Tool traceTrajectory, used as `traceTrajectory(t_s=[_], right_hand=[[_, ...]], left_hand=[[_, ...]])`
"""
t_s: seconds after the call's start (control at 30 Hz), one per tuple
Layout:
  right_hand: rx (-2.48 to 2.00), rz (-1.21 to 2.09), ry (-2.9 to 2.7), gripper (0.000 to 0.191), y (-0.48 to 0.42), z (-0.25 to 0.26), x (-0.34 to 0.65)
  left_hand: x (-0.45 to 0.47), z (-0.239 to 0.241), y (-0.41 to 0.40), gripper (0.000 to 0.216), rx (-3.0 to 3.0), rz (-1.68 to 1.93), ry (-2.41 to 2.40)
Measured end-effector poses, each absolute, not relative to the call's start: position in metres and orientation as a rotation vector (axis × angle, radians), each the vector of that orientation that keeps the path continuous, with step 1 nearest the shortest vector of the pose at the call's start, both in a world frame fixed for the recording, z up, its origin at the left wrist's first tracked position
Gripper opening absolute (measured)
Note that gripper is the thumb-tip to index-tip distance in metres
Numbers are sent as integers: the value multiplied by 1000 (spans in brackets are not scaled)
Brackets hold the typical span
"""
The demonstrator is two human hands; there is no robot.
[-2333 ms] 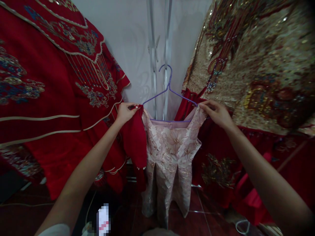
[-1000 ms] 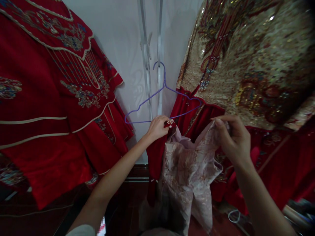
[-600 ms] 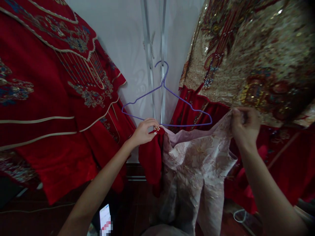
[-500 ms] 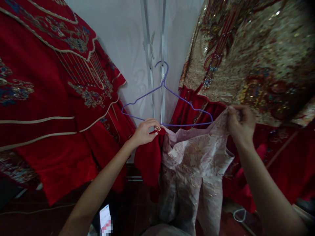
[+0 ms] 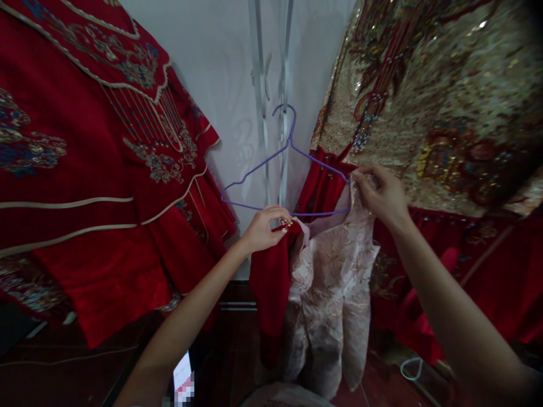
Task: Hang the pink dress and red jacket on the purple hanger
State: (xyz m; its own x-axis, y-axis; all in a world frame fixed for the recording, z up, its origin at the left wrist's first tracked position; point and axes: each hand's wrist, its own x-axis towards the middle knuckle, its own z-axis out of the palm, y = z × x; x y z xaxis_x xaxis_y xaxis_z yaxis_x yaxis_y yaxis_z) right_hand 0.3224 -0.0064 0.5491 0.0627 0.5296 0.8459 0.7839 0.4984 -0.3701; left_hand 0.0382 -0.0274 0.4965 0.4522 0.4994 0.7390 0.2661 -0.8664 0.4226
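Note:
A purple wire hanger (image 5: 267, 161) hangs by its hook at a pale metal rail. My left hand (image 5: 266, 230) is closed at the middle of the hanger's lower bar, pinching the near edge of a pale pink brocade dress (image 5: 331, 265). A small beaded ornament (image 5: 287, 223) shows at its fingertips; I cannot tell whether it is a ring or trim. My right hand (image 5: 384, 198) grips the dress's right shoulder at the hanger's right end, which is hidden behind cloth and fingers. The hanger's left end is bare. The dress hangs down below both hands.
Red embroidered garments (image 5: 85, 186) hang on the left. A gold sequined garment (image 5: 445, 113) with red cloth below hangs on the right. Upright metal bars (image 5: 259, 56) stand before a pale wall (image 5: 212, 56). A lit phone (image 5: 182, 373) is low at left.
My right hand has moved left and slightly up, bringing the dress's right shoulder to the hanger's right end, now covered. In the picture, my left hand and the hanger sit slightly further right.

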Motion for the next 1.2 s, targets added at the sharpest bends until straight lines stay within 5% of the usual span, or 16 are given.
traceTrajectory(t_s=[0.27,0.6,1.2], right_hand=[[-1177,-271,-1656,19,1,547,298],[-1046,-131,-1604,29,10,555,313],[-1062,-88,-1561,31,6,547,304]], left_hand=[[19,505,-28,20,2498,1478,802],[-120,508,-40,21,1918,1808,1621],[-133,531,-33,16,1742,1842,1716]])
